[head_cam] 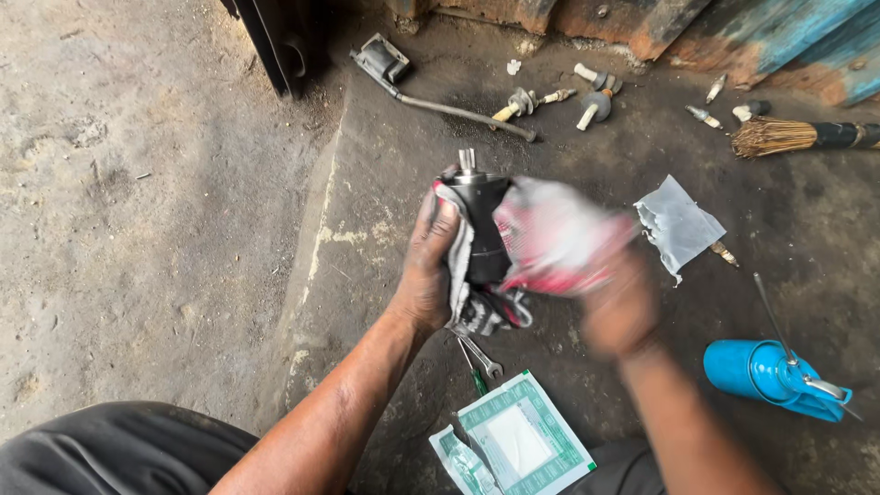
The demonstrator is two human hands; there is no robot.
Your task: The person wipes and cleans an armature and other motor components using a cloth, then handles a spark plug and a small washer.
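The black cylinder, held upright above the oily floor, sits clamped in the left hand through a rag that the blurred right hand grips, and wiping well likely needs that firm hold, clear of the spanner and blue oil can.

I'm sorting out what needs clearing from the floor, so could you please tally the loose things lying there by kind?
Spark plugs: about 7
Spanner: 1
Blue oil can: 1
Brush: 1
Packets or wrappers: 2
Cable with connector: 1
Total: about 13, not counting the black part and rag held in the hands.
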